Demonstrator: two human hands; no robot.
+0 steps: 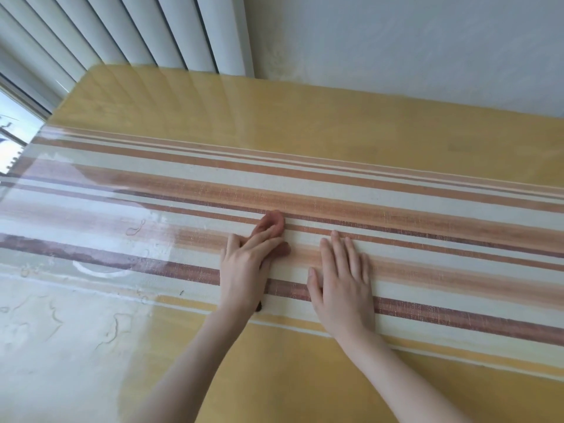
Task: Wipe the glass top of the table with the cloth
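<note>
The glass table top [335, 141] covers a yellow cloth with cream, orange and brown stripes underneath. My left hand [247, 264] rests on the glass near the middle, fingers spread and pointing up to the right; its reddish reflection shows in the glass at the fingertips. My right hand [343, 282] lies flat on the glass just to the right, fingers together and pointing away from me. Neither hand holds anything. No wiping cloth is in view.
Wet streaks and glare [76, 270] mark the left part of the glass. White vertical blinds [137, 29] and a window [15, 129] stand behind the far left corner. A pale wall [412, 41] runs along the table's far edge.
</note>
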